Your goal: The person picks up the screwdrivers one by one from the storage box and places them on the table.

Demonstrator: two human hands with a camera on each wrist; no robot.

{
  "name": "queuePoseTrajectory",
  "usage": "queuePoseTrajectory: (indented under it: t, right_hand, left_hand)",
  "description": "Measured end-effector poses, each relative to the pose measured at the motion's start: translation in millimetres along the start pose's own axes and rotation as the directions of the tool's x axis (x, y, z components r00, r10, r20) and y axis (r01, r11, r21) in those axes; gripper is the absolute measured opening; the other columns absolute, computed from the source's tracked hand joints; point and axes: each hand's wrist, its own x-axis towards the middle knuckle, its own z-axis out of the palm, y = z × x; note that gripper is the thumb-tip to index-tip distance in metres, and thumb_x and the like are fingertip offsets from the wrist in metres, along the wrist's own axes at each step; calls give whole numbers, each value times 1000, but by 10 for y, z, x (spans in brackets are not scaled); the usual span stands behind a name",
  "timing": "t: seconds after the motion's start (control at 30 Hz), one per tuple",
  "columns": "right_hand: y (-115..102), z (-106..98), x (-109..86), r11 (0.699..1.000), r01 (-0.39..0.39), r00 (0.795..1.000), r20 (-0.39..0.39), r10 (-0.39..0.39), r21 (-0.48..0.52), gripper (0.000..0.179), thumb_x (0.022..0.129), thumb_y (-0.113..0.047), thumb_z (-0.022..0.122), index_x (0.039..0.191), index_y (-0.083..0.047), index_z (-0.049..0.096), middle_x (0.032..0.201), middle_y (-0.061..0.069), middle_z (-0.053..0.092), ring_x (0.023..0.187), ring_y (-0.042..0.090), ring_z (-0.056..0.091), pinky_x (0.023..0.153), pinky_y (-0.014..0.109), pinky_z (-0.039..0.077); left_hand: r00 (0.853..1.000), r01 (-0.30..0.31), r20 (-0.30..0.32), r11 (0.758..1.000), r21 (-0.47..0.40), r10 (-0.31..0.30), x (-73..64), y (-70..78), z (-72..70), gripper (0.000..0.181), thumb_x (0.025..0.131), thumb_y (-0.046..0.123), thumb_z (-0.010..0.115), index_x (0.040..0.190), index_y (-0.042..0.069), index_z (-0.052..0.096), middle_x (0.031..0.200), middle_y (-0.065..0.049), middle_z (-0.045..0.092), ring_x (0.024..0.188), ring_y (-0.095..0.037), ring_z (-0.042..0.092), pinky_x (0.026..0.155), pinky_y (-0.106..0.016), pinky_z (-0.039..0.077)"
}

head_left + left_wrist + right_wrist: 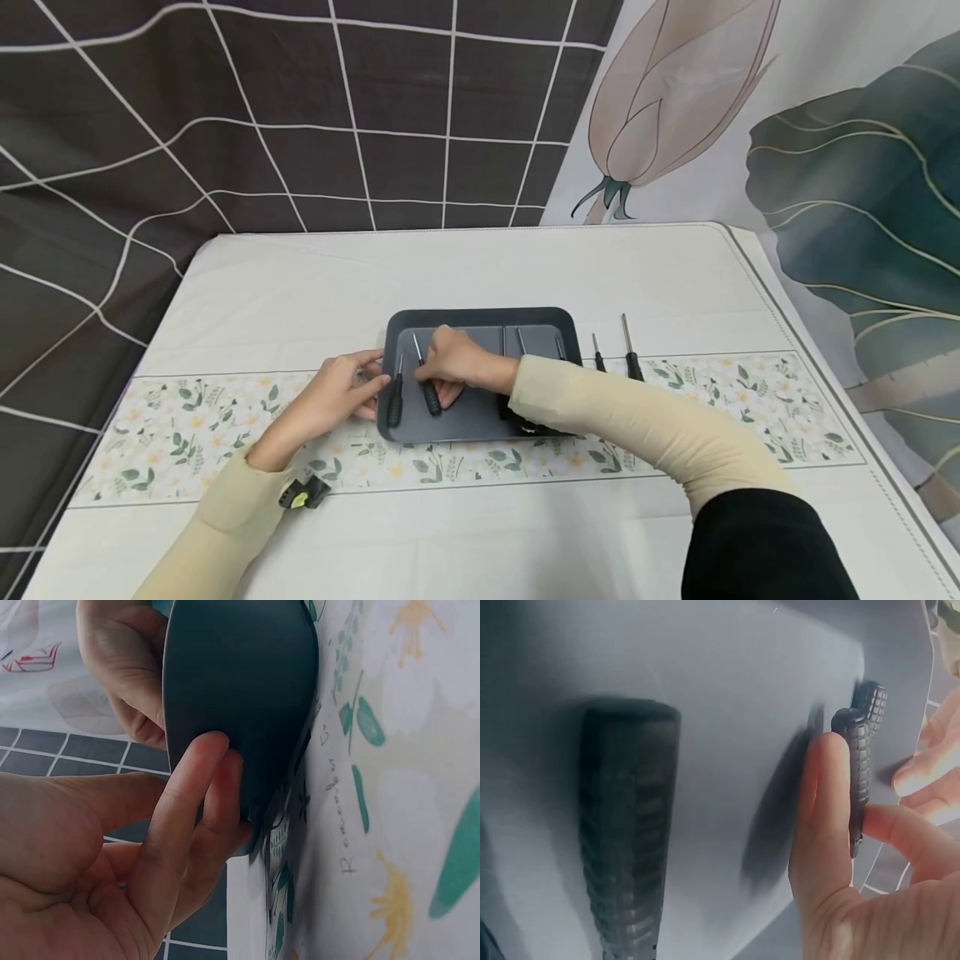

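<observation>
I see white cloth on the bench (450,267) stretching beyond the tray's (480,317) far rim and in front of its near one, while two loose screwdrivers (634,367) lie just outside its right edge. The right arm bends across the tray's right half, and the right hand (456,360) reaches down inside, thumb and fingers pinching the held screwdriver (431,398) by its handle, near the left end. I have the left hand (348,385) gripping the left wall, fingers outside, thumb at the rim. A second screwdriver (395,404) lies between them. The handles are black and ribbed; the tray is smooth, dark grey, round-cornered, straddling a floral band (225,425).
</observation>
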Motion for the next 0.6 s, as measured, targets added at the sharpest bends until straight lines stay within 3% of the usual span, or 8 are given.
queuePoseTrajectory:
  t: [0.3,0.6]
  right_hand:
    - [44,-59,-33,998,-4,1000,13,3,65,25,94,2,65,71,11,61,54,15,60,40,16,60,50,38,61]
    - [95,-167,-85,997,-26,1000,18,25,77,27,95,2,66,69,11,63,55,15,61,42,17,63,53,39,62]
  left_hand:
    - [1000,3,2,1000,-2,-3,12,3,10,52,101,5,58,144,-16,37,113,-26,65,59,-18,69,55,-26,60]
    - [1000,-5,-5,1000,25,5,4,5,10,52,101,7,59,143,-16,39,111,-24,66,57,-16,68,57,-26,60]
